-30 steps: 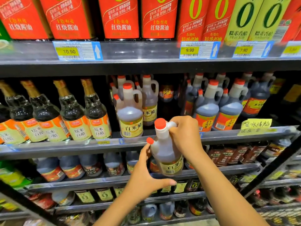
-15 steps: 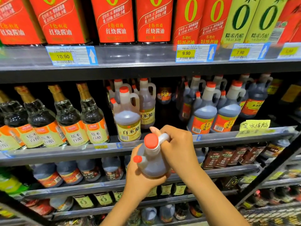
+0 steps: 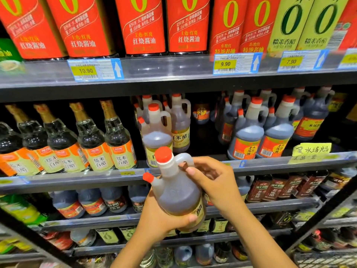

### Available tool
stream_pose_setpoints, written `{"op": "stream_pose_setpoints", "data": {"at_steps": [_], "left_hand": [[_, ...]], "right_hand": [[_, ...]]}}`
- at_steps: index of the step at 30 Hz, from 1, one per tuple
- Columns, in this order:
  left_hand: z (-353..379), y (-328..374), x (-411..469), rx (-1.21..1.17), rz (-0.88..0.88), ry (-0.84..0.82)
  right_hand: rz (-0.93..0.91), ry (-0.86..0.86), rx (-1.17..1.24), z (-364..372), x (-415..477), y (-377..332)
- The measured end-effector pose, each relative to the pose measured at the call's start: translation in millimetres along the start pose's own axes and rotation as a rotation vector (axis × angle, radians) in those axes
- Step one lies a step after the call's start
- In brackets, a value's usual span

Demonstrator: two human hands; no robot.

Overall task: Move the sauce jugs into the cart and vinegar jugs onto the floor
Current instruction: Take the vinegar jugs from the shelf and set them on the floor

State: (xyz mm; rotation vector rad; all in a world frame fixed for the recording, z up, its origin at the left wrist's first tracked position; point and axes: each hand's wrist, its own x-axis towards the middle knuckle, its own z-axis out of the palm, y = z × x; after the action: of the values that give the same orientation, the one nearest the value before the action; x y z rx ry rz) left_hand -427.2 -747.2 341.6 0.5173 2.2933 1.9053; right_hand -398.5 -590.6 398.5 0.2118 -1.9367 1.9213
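The vinegar jug [image 3: 173, 194] is held before the shelf [image 3: 77, 176], cap [image 3: 163, 154] leaning toward 11 o'clock, with the left hand [image 3: 160, 219] gripping its body from 7 o'clock and the right hand [image 3: 216, 182], its grip closed on the handle [image 3: 186, 158], at 2 o'clock.

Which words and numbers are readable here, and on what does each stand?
"10.90": left price tag
"9.90": middle price tag
"7.90": right price tag
"红烧酱油": red bottles
"糯米香醋": green bottles
"糯米白醋": clear bottles
Held jug label: turned away, unreadable.
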Motion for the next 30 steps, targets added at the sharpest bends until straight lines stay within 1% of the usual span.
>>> {"op": "stream_pose_setpoints", "data": {"at_steps": [4,6,8,11,13,17,19,22,25,27,28,30], "left_hand": [[-5.4,9.3,-3.7,-0.017,0.015,-0.020],[-7.1,16.1,-3.7,-0.023,0.033,-0.031],[-8.1,22.6,-2.2,-0.008,0.051,-0.037],[-10.2,28.8,3.3,0.049,0.055,-0.040],[-11.5,32.9,8.0,0.122,0.086,-0.028],[-11.1,35.5,18.3,0.190,0.127,-0.070],[-9.6,34.2,24.4,0.215,0.137,-0.071],[-4.6,39.0,36.1,0.257,0.166,-0.086],[-4.8,43.7,47.5,0.157,0.143,-0.173],[-11.2,40.8,53.2,0.162,0.139,-0.195],[-14.7,39.1,55.9,0.181,0.146,-0.156],[-18.8,35.2,61.6,0.162,0.162,0.018]], "right_hand": [[0.043,-0.057,0.088,2.8,-7.0,10.5],[0.107,-0.124,0.159,3.9,-10.8,17.1],[0.153,-0.194,0.181,3.0,-14.4,18.4],[0.179,-0.273,0.067,-1.4,-16.2,10.1],[0.195,-0.284,-0.048,-3.6,-14.5,3.9],[0.234,-0.179,-0.318,-0.3,-4.4,-6.9],[0.229,-0.122,-0.383,2.6,-0.3,-8.8],[0.196,-0.022,-0.357,3.3,7.7,-3.8],[0.178,0.053,-0.300,1.1,19.1,6.7],[0.172,0.096,-0.248,-2.1,27.9,12.8],[0.168,0.114,-0.226,-4.1,32.7,15.2],[0.155,0.148,-0.207,-8.8,43.4,19.4]]}}
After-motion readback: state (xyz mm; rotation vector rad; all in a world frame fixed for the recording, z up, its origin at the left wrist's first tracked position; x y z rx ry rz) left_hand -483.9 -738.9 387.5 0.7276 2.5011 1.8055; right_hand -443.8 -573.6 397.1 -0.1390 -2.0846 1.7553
